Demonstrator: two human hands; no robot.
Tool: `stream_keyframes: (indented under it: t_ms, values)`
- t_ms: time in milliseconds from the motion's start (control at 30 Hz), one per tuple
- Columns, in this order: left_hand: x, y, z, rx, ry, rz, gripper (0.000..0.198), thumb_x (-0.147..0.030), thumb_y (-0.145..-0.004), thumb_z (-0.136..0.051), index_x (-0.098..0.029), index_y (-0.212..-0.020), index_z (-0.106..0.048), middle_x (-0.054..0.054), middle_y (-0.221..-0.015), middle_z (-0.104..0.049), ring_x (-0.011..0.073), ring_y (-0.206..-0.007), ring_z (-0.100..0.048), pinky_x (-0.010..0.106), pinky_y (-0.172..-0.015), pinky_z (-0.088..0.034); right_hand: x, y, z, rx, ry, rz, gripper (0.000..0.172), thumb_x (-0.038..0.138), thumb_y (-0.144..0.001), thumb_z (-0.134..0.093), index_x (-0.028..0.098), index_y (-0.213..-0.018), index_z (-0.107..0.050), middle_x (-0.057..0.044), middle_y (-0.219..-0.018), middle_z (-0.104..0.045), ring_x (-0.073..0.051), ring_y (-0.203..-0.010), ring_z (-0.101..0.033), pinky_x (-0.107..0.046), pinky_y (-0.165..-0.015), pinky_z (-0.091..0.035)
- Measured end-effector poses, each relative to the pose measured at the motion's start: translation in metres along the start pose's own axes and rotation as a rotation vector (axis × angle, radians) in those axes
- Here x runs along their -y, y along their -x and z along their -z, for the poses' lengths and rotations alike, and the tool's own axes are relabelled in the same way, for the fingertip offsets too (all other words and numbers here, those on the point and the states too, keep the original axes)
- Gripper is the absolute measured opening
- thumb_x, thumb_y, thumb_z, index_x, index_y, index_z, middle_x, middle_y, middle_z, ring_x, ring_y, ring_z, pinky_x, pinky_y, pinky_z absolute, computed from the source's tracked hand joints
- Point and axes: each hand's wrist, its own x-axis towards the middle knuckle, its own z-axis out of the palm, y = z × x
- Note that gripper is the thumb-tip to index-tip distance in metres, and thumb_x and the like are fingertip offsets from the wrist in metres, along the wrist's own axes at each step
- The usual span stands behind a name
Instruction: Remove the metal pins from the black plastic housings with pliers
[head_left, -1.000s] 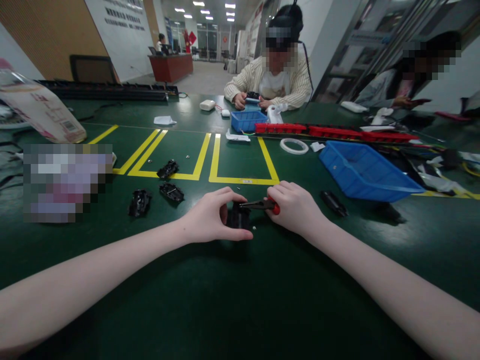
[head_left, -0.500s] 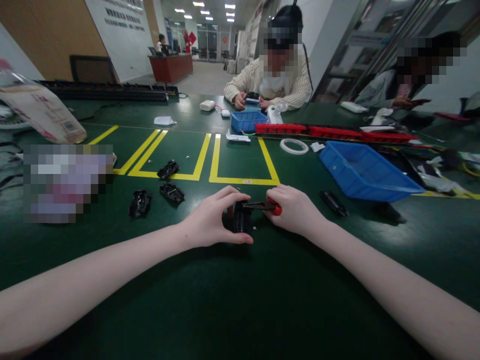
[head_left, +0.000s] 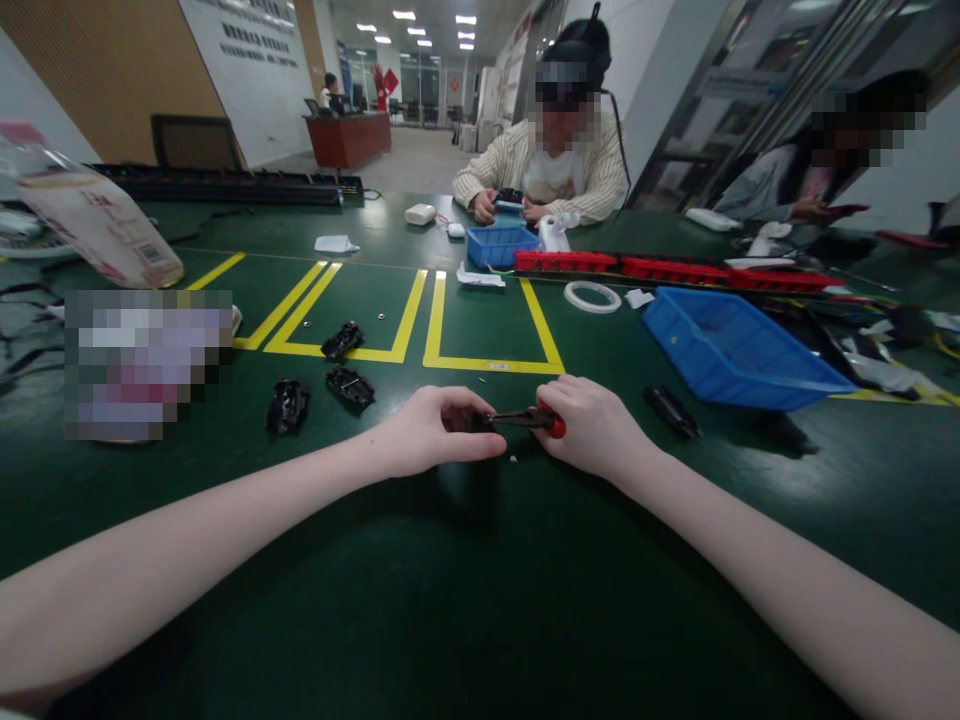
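My left hand (head_left: 431,430) is closed round a black plastic part (head_left: 471,420), which is mostly hidden behind the thumb and fingers. In my right hand (head_left: 589,420) are red-handled pliers (head_left: 516,417), the fist wrapped round the grips. Their narrow jaws point left and meet the edge of the black part; whether they bite on it I cannot tell. Both hands are just above the green table (head_left: 420,600). A tiny pale scrap (head_left: 513,459) lies below the pliers.
Several black plastic parts (head_left: 288,406) lie left of my hands, and another black piece (head_left: 673,411) to the right. A blue bin (head_left: 742,345) stands at right, near a tape roll (head_left: 592,297). A bottle (head_left: 97,225) leans at left. Across the table sits a person (head_left: 551,170).
My left hand has tipped the black part, so less of it shows beyond the thumb. The pliers stay at its edge, turned slightly. The view has shifted a little.
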Motion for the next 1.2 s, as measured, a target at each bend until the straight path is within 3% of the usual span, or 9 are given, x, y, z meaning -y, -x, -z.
stream_keyframes:
  t_ms: [133,367,567,700,833,967,1100,1200]
  values:
    - [-0.002,0.001,0.000,-0.003,0.009,-0.007,0.042,-0.047,-0.082,-0.066,-0.016,-0.110,-0.065,0.004,-0.089,-0.064,0.0162,-0.075,-0.058,0.030,-0.067,-0.046,0.001,0.001,0.001,-0.010,-0.007,-0.006,0.011,0.019,-0.076,-0.061,0.019,-0.070,-0.052,-0.007,-0.076,-0.063,-0.019,-0.070,-0.055,-0.031,-0.064,-0.042]
    - [0.004,0.003,-0.007,-0.136,-0.274,-0.255,0.065,-0.047,-0.072,-0.077,-0.022,-0.127,-0.055,0.008,-0.117,-0.055,0.0189,-0.089,-0.056,0.032,-0.072,-0.051,-0.001,0.000,-0.001,-0.046,-0.003,-0.035,0.014,0.020,-0.074,-0.062,0.020,-0.068,-0.049,-0.005,-0.072,-0.061,-0.019,-0.067,-0.053,-0.031,-0.062,-0.040]
    - [0.009,0.003,-0.009,-0.149,-0.322,-0.336,0.070,-0.046,-0.073,-0.077,-0.022,-0.132,-0.050,0.009,-0.124,-0.051,0.0195,-0.095,-0.055,0.035,-0.078,-0.053,-0.003,0.001,-0.003,-0.072,0.006,-0.025,0.015,0.020,-0.073,-0.062,0.021,-0.068,-0.048,-0.005,-0.071,-0.060,-0.019,-0.068,-0.053,-0.030,-0.062,-0.039]
    - [0.005,0.003,-0.006,-0.108,-0.299,-0.301,0.069,-0.047,-0.071,-0.078,-0.021,-0.130,-0.053,0.008,-0.119,-0.053,0.0165,-0.084,-0.054,0.032,-0.070,-0.052,-0.004,0.002,-0.005,-0.066,0.004,-0.006,0.012,0.021,-0.074,-0.061,0.020,-0.069,-0.050,-0.005,-0.071,-0.060,-0.019,-0.068,-0.052,-0.030,-0.063,-0.039]
    - [-0.001,0.005,-0.004,-0.062,-0.199,-0.177,0.065,-0.050,-0.071,-0.077,-0.020,-0.125,-0.058,0.006,-0.111,-0.056,0.0100,-0.067,-0.049,0.025,-0.058,-0.046,-0.003,0.003,-0.004,-0.067,0.012,-0.006,0.009,0.020,-0.075,-0.060,0.020,-0.070,-0.052,-0.006,-0.072,-0.061,-0.019,-0.067,-0.052,-0.031,-0.062,-0.038]
    - [-0.001,0.003,-0.002,-0.010,-0.083,-0.077,0.062,-0.048,-0.074,-0.075,-0.021,-0.126,-0.058,0.006,-0.111,-0.058,0.0078,-0.062,-0.048,0.023,-0.053,-0.039,-0.003,0.003,-0.004,-0.075,0.033,-0.006,0.007,0.019,-0.075,-0.059,0.019,-0.071,-0.053,-0.006,-0.072,-0.061,-0.020,-0.068,-0.053,-0.031,-0.062,-0.038]
    - [0.005,0.000,0.001,0.024,-0.058,-0.058,0.061,-0.046,-0.074,-0.074,-0.023,-0.128,-0.056,0.005,-0.110,-0.061,0.0095,-0.064,-0.050,0.024,-0.056,-0.040,-0.003,0.003,-0.005,-0.095,0.038,-0.006,0.007,0.019,-0.074,-0.059,0.020,-0.071,-0.053,-0.005,-0.071,-0.061,-0.020,-0.068,-0.053,-0.031,-0.062,-0.037]
    - [0.009,-0.003,0.005,0.103,0.019,-0.070,0.064,-0.042,-0.076,-0.073,-0.022,-0.133,-0.051,0.008,-0.116,-0.062,0.0158,-0.081,-0.059,0.030,-0.069,-0.047,-0.003,0.004,-0.005,-0.116,0.038,0.003,0.007,0.022,-0.075,-0.059,0.019,-0.073,-0.054,-0.006,-0.072,-0.061,-0.020,-0.069,-0.053,-0.031,-0.062,-0.037]
